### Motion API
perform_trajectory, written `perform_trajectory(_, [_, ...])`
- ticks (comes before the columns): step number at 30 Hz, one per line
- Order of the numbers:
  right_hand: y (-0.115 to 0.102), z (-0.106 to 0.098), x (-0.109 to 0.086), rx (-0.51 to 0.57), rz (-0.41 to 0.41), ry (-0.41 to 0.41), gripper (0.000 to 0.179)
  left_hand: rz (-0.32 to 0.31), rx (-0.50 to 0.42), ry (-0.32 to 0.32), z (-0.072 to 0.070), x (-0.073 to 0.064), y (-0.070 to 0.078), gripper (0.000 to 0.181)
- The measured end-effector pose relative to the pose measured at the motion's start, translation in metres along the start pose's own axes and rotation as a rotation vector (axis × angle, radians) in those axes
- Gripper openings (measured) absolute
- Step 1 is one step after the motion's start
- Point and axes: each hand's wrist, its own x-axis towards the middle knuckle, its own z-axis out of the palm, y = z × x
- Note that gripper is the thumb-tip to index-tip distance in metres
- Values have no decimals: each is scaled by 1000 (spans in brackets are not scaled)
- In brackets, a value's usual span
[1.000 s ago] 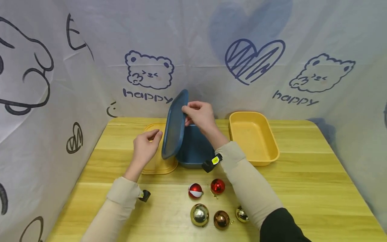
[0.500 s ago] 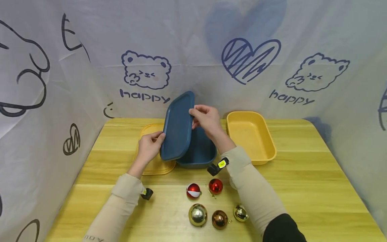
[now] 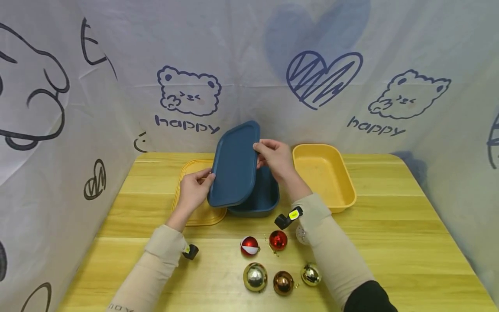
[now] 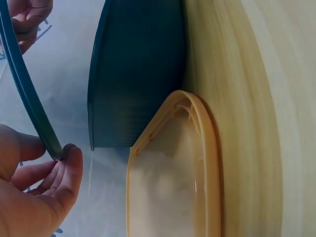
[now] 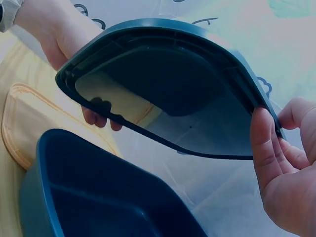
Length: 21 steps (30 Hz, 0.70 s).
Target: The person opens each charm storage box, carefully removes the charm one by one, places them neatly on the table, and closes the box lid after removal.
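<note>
A dark blue lid (image 3: 235, 164) is held tilted in the air by both hands, above a dark blue box (image 3: 263, 195) that it partly hides in the head view. My left hand (image 3: 195, 190) pinches the lid's left edge between thumb and fingers. On the opposite edge, my right hand (image 3: 277, 160) pinches it the same way. The right wrist view shows the lid's rimmed underside (image 5: 173, 94), apart from the box (image 5: 98, 187) below. Beside the box lies a yellow lid (image 4: 173, 173), underside up, partly covered by the blue lid in the head view.
An open yellow box (image 3: 323, 175) stands to the right. Nearer on the wooden table (image 3: 409, 242) lie several Christmas baubles, among them a red-and-white one (image 3: 249, 245), a red one (image 3: 278, 239), a large gold one (image 3: 255, 277), and a pale one (image 3: 302, 234) half behind the right sleeve.
My left hand, apart from the blue lid a second ago, now grips its left edge. The lid has swung from nearly edge-on to facing the head camera more, its right side moving right.
</note>
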Motion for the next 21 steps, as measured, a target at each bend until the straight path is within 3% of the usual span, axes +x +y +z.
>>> perform_trajectory(11, [10, -33, -4, -104, 94, 20, 34, 7, -5, 2, 9, -5, 6, 39])
perform_trajectory(21, [19, -52, -7, -203, 162, 21, 38, 56, -2, 12, 16, -8, 8, 40])
